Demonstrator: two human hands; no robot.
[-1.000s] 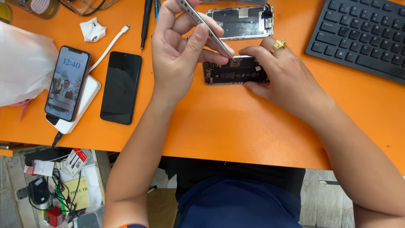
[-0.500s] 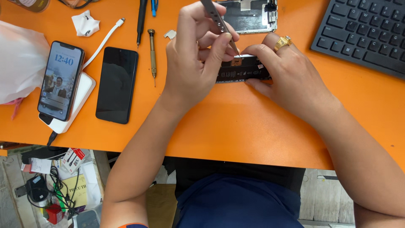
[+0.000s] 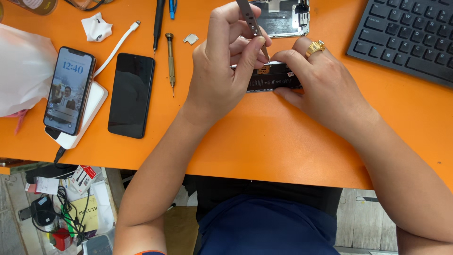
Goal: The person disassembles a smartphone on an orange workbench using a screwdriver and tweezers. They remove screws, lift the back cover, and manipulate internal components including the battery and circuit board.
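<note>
Tweezers (image 3: 250, 19) tilted lower, left hand (image 3: 222, 71) shifted, right hand (image 3: 321, 80) steadying opened phone (image 3: 273, 78)

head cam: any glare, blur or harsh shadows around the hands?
Head view: sharp, even light. Only soft shadows under the left hand holding tweezers and the right hand on the opened phone. Faint sheen on the dark phone; the lit phone stays readable. No motion blur.

The left hand (image 3: 222, 71) came down from above the table, bringing the tweezers (image 3: 252, 23) onto the opened phone (image 3: 273, 78). The right hand (image 3: 321, 80) closed in against the phone's right end.
</note>
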